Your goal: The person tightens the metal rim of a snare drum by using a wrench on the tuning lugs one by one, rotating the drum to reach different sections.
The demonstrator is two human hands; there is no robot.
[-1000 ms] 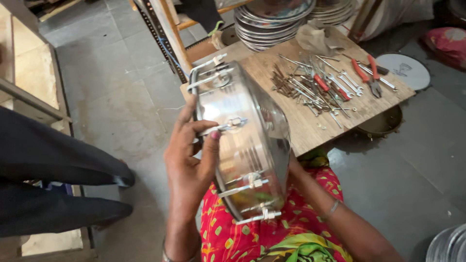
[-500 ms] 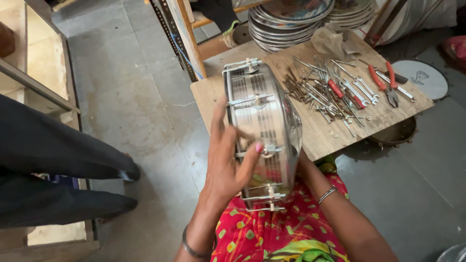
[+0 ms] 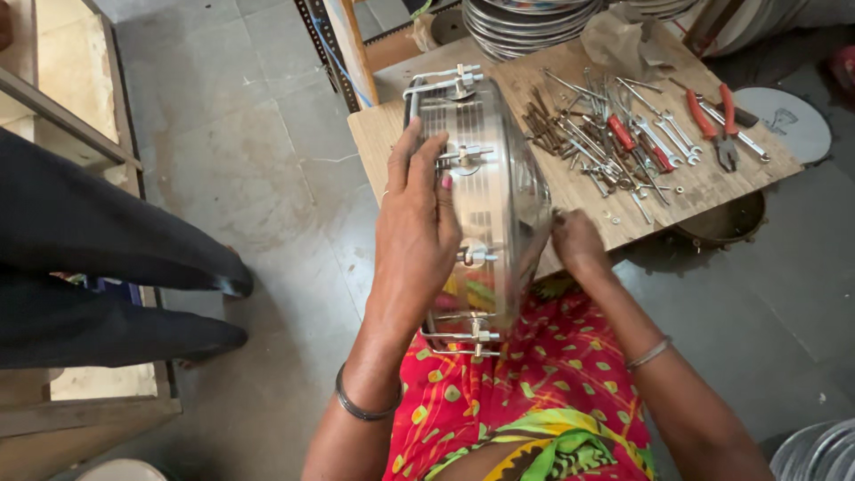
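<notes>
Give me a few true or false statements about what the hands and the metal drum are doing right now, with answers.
1. The left hand lies flat against the side of the shiny round metal drum shell. True.
2. The drum shell lies flat on the wooden board. False: it stands on edge, held over the person's lap.
3. The right hand holds the red-handled pliers. False: the pliers lie on the board, and the right hand is at the drum's far side.
4. A heap of loose metal bolts and spanners lies on the board. True.
5. A dark bangle circles the left wrist. True.
</notes>
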